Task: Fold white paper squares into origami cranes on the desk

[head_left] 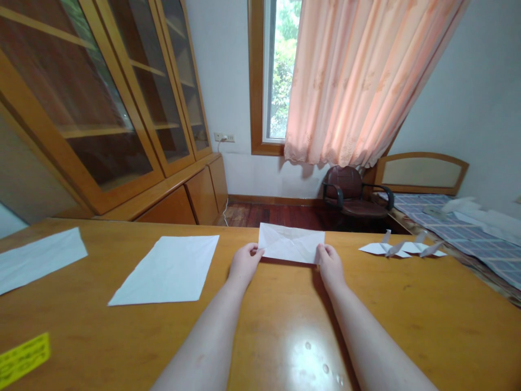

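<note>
A white sheet of paper (291, 242), folded to a rectangle with diagonal creases across it, is held near the far edge of the wooden table (277, 326). My left hand (246, 264) pinches its lower left corner between thumb and fingers. At the opposite side, my right hand (330, 266) grips the lower right corner the same way. The near edge of the paper looks slightly raised, with a shadow under it. To the right stand folded paper cranes (401, 248), white with upright points.
Left of my hands lies a flat white sheet (169, 271), with another paper (40, 258) farther left. A yellow note (24, 358) is at the near left. Beyond the table are a glass-door cabinet (163, 179), an armchair (350, 193) and a bed (456, 217).
</note>
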Demonstrator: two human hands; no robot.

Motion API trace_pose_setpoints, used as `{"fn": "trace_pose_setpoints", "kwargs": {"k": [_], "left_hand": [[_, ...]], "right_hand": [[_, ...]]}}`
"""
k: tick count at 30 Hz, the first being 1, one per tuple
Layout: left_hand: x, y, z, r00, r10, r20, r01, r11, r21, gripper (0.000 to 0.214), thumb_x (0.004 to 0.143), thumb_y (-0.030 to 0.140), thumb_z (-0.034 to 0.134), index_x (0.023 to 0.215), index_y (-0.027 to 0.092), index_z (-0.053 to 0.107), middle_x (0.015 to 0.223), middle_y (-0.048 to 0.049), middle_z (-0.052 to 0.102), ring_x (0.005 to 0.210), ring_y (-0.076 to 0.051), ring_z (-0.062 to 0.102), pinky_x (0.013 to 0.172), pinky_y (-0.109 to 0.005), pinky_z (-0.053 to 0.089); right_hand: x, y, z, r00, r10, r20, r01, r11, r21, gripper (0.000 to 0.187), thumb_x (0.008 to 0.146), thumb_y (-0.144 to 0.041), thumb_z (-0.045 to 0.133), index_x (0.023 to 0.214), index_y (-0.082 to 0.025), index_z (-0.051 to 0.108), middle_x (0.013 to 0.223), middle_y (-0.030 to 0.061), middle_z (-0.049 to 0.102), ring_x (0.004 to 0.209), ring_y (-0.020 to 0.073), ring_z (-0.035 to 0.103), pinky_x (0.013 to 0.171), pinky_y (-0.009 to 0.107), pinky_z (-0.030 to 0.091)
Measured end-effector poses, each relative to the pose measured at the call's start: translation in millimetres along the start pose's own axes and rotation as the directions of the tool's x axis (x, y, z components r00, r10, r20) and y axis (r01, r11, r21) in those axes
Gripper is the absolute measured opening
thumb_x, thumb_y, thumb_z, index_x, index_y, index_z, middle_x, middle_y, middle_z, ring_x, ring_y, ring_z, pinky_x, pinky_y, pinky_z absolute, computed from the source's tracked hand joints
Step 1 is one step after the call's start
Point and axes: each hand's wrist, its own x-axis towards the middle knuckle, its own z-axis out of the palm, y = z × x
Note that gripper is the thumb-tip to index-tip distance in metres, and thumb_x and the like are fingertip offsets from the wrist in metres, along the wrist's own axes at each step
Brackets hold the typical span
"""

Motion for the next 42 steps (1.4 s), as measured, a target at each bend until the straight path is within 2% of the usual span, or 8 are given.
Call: {"fn": "trace_pose_setpoints", "kwargs": {"k": [7,14,21,25,29,33,36,42], "left_hand": [[-2.2,7.1,-7.6,0.979,0.037,-0.198,-0.016,0.994,0.104,0.019,0.079,0.036,0.054,0.081,0.021,0.065,0.085,-0.0026,0.069,0.084,-0.02,0.062,0.074,-0.028,0.046],[-8.4,11.7,-13.8,0.93,0.204,-0.304,-0.134,0.962,0.236,0.018,0.083,0.032,0.05,0.082,0.023,0.065,0.089,-0.004,0.067,0.093,-0.021,0.058,0.086,-0.032,0.043],[-9.3,11.3,-7.8,0.933,0.359,-0.026,-0.344,0.91,0.231,0.019,0.075,0.016,0.053,0.082,0.025,0.068,0.088,-0.0001,0.069,0.091,-0.018,0.058,0.089,-0.032,0.042],[-9.3,10.3,-2.7,0.904,0.4,0.151,-0.424,0.887,0.186,0.02,0.073,0.014,0.054,0.079,0.025,0.069,0.086,0.0008,0.069,0.088,-0.017,0.059,0.083,-0.029,0.044],[-10.1,9.7,0.0,0.907,0.375,0.192,-0.407,0.896,0.175,0.018,0.073,0.015,0.054,0.077,0.024,0.07,0.085,0.0,0.069,0.087,-0.017,0.059,0.081,-0.029,0.044],[-10.1,7.9,1.4,0.905,0.351,0.241,-0.396,0.902,0.174,0.021,0.072,0.013,0.053,0.08,0.023,0.07,0.087,-0.0005,0.069,0.087,-0.017,0.06,0.081,-0.028,0.045],[-8.7,5.2,1.7,0.911,0.337,0.238,-0.388,0.896,0.216,0.024,0.071,0.011,0.053,0.085,0.023,0.069,0.091,-0.0009,0.069,0.092,-0.018,0.059,0.085,-0.029,0.044],[-4.7,4.1,-2.8,0.984,0.111,-0.137,-0.042,0.903,0.428,0.05,0.073,0.01,0.052,0.122,0.02,0.054,0.124,-0.0082,0.057,0.115,-0.026,0.049,0.098,-0.036,0.037]], "right_hand": [[1.9,2.2,4.3,0.998,-0.056,0.022,0.054,0.995,0.083,0.037,0.077,-0.053,0.05,0.082,-0.017,0.057,0.086,0.0076,0.065,0.086,0.0211,0.06,0.081,0.033,0.045],[3.9,11.9,8.1,0.996,-0.063,0.064,0.068,0.995,-0.074,0.04,0.078,-0.046,0.05,0.104,-0.016,0.054,0.108,0.0129,0.061,0.097,0.0216,0.059,0.084,0.034,0.047],[1.3,12.9,8.4,0.988,-0.119,0.101,0.141,0.957,-0.252,0.063,0.075,-0.044,0.056,0.128,-0.012,0.042,0.126,0.0166,0.051,0.11,0.0245,0.053,0.094,0.037,0.042],[-3.1,6.9,8.7,0.944,-0.215,0.25,0.302,0.866,-0.397,0.071,0.072,-0.035,0.062,0.135,-0.014,0.038,0.138,0.0157,0.042,0.125,0.0257,0.041,0.103,0.038,0.035],[-9.6,-0.3,8.6,0.875,-0.18,0.45,0.411,0.769,-0.491,0.063,0.073,-0.029,0.063,0.133,-0.026,0.046,0.147,0.0084,0.032,0.131,0.025,0.035,0.106,0.04,0.03],[-12.3,-2.0,9.1,0.789,-0.122,0.602,0.491,0.715,-0.498,0.042,0.079,-0.023,0.057,0.12,-0.031,0.06,0.136,0.0043,0.049,0.128,0.0224,0.04,0.108,0.041,0.028],[-10.4,0.7,9.9,0.78,-0.108,0.616,0.484,0.728,-0.486,0.035,0.083,-0.02,0.05,0.113,-0.028,0.065,0.131,0.0047,0.054,0.129,0.0211,0.04,0.108,0.039,0.028],[-7.9,-2.0,8.1,0.847,-0.046,0.529,0.334,0.821,-0.463,0.034,0.086,-0.022,0.043,0.11,-0.022,0.067,0.129,0.0065,0.056,0.128,0.0214,0.042,0.107,0.035,0.031]]}}
